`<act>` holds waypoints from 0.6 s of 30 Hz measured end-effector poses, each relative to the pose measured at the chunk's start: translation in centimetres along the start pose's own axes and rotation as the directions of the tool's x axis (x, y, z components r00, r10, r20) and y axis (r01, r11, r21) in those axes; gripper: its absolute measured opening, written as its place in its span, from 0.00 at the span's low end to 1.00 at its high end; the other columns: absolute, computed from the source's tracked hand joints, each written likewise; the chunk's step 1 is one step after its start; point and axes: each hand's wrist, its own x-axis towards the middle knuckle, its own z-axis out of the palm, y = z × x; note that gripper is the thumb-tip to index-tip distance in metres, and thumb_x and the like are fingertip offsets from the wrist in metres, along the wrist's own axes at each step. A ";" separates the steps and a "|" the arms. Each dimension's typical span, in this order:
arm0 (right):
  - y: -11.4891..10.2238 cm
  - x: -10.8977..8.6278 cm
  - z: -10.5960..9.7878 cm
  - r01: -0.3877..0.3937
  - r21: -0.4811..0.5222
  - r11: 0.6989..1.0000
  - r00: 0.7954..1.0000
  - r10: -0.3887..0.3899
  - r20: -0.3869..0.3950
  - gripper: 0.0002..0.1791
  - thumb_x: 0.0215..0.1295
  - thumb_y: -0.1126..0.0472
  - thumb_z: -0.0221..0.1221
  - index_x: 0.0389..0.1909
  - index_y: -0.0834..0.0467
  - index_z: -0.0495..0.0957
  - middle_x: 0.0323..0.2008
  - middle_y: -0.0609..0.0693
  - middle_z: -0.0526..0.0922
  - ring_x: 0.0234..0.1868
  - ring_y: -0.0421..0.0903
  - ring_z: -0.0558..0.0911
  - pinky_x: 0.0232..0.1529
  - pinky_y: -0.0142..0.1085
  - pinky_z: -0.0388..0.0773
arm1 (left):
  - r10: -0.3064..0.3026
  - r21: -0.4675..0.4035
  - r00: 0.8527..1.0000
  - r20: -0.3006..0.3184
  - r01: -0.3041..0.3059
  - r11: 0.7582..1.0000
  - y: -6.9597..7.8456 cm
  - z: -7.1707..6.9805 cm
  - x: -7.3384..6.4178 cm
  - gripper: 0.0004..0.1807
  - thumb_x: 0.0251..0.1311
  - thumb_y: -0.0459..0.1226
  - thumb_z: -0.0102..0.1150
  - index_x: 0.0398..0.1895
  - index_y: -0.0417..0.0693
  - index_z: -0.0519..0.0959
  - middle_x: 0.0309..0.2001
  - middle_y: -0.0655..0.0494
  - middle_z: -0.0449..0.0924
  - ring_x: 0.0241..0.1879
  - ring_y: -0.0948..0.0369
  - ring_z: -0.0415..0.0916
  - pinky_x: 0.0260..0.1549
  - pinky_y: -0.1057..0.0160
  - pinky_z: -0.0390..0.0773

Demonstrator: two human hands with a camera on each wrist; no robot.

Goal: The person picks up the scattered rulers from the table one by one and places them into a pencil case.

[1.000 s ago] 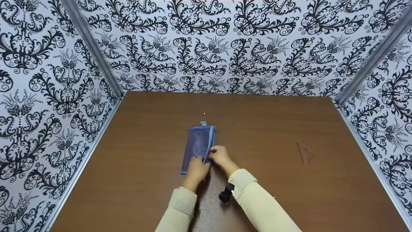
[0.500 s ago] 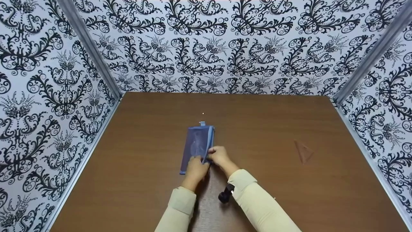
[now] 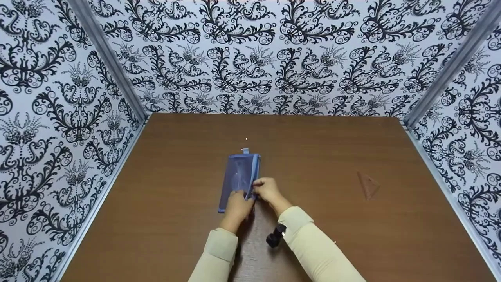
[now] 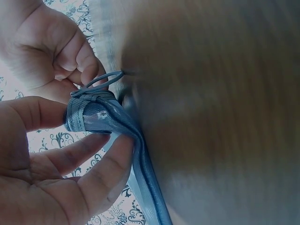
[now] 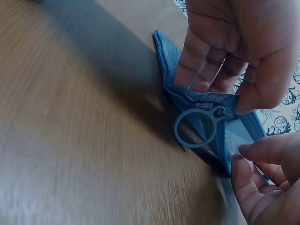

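Though part-hidden — pouch [image 3: 237, 172] seemingly in both hands [image 3: 238, 205] [image 3: 267, 189].

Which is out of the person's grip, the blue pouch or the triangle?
The see-through triangle, lying apart toward the right of the table. The blue pouch, unlike it, is held by the left grip and right grip.

No legible txt, brand, label, nr or sign in any cam view.
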 end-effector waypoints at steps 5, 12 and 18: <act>-0.7 -0.4 -0.4 -0.038 -0.015 0.999 0.999 0.037 -0.019 0.12 0.51 0.79 0.57 0.38 0.74 0.81 0.25 0.49 0.81 0.23 0.38 0.75 0.24 0.30 0.75 | -0.007 -0.003 1.000 0.010 0.007 1.000 -0.1 0.0 0.1 0.24 0.57 0.36 0.58 0.52 0.26 0.75 0.47 0.32 0.73 0.50 0.38 0.73 0.50 0.44 0.74; -0.7 -0.1 -0.9 -0.048 -0.031 0.998 0.999 0.047 -0.026 0.14 0.50 0.79 0.56 0.40 0.74 0.80 0.31 0.58 0.83 0.27 0.41 0.78 0.26 0.36 0.79 | -0.006 -0.005 1.000 0.009 0.006 1.000 0.0 0.0 0.1 0.23 0.56 0.36 0.57 0.52 0.26 0.75 0.46 0.33 0.74 0.49 0.39 0.74 0.50 0.45 0.74; 4.4 3.5 -1.5 0.134 0.026 0.991 0.991 -0.134 0.007 0.12 0.48 0.77 0.61 0.35 0.64 0.84 0.29 0.54 0.84 0.26 0.43 0.80 0.22 0.36 0.77 | -0.006 0.000 1.000 0.001 0.006 1.000 0.0 0.0 0.2 0.23 0.56 0.35 0.58 0.51 0.26 0.76 0.45 0.34 0.74 0.48 0.38 0.75 0.49 0.45 0.75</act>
